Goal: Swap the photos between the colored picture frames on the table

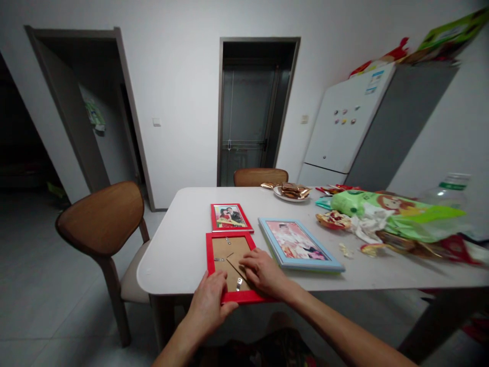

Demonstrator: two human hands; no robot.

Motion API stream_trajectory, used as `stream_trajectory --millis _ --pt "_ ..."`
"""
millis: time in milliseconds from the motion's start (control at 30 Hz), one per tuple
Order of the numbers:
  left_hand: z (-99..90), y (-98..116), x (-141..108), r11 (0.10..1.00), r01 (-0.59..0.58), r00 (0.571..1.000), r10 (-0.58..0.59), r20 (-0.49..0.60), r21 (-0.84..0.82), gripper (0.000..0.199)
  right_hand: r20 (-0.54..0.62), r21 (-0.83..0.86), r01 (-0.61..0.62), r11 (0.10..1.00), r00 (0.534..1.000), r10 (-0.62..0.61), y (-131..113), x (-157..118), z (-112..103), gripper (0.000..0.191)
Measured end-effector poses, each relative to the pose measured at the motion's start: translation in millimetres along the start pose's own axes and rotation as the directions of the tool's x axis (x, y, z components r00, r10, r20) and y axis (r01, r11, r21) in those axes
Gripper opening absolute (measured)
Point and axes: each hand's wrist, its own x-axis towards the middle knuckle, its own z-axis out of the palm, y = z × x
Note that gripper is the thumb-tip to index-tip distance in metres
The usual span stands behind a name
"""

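Note:
A red picture frame [210, 253] lies face down at the table's front edge, its brown backing board [222, 248] showing small metal clips. My left hand [211, 300] grips the frame's lower left corner, thumb on the bottom border and fingers on the left side. My right hand [263, 272] rests over the frame's right side, with bent fingers on the backing beside a thin slit or stand piece. Whether those fingers pinch anything is hard to see. Just behind lies a second red frame [229, 216] with a photo facing up. To the right is a light blue frame [300, 244], also face up.
The white table [171, 244] carries a plate of wrapped snacks [292, 191] at the back, with a green bag [405, 209], crumpled tissue, fruit peel and a plastic bottle at the right. Wooden chairs [103, 219] stand at the left and behind.

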Motion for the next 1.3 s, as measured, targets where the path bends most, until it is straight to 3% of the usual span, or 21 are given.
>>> stream_trajectory --millis 200,667,733,800,900,967,1033,1100,1133,1167,1200,1267,1300 --pt "2.9 -3 1 0.999 -0.043 0.999 0.043 -0.014 -0.003 0.052 0.047 0.096 0.134 0.986 0.989 -0.139 -28 -20 -2 0.019" --pt "-8.5 4 2 0.999 -0.028 0.999 0.026 0.040 0.045 0.051 0.056 0.103 0.185 0.977 0.980 -0.191 -28 -29 -9 0.018" --pt "-9.5 13 5 0.995 -0.028 0.998 0.022 0.063 0.097 0.048 0.002 0.159 0.142 0.977 0.990 -0.144 -26 -33 -7 0.023" --pt "-5.8 24 9 0.985 -0.046 0.995 0.031 0.096 0.166 0.045 -0.107 0.236 0.046 0.971 0.994 -0.021 -22 -36 -3 0.030" --pt "7.2 34 16 0.972 -0.077 0.989 0.046 0.142 0.221 0.037 -0.262 0.410 -0.145 0.901 0.927 0.269 -14 -40 2 0.032" --pt "13.6 32 19 0.977 -0.078 0.989 0.051 0.137 0.199 0.033 -0.291 0.564 -0.236 0.791 0.840 0.458 -8 -42 0 0.030" --pt "11.9 29 20 0.990 -0.083 0.993 0.072 0.097 0.117 0.027 -0.274 0.733 -0.278 0.620 0.714 0.645 -5 -44 -4 0.029" --pt "0.8 28 22 0.995 -0.097 0.995 0.097 0.004 -0.036 0.019 -0.161 0.882 -0.277 0.381 0.583 0.796 -8 -45 -8 0.029" --pt "-7.0 31 23 0.987 -0.094 0.994 0.087 -0.061 -0.129 0.017 -0.055 0.932 -0.271 0.239 0.547 0.836 -13 -44 -9 0.029" --pt "-15.2 37 25 0.973 -0.071 0.991 0.043 -0.130 -0.218 0.017 0.085 0.958 -0.274 0.084 0.550 0.831 -19 -43 -9 0.028" --pt "-22.8 44 27 0.947 -0.031 0.979 -0.036 -0.201 -0.321 0.019 0.227 0.958 -0.278 -0.068 0.591 0.774 -27 -40 -8 0.028" --pt "-33.9 63 32 0.814 0.027 0.934 -0.227 -0.275 -0.580 0.026 0.445 0.895 -0.323 -0.309 0.704 0.554 -44 -30 -3 0.028" --pt "-36.9 74 35 0.717 0.037 0.916 -0.303 -0.263 -0.696 0.027 0.470 0.864 -0.289 -0.411 0.756 0.456 -51 -23 0 0.028"
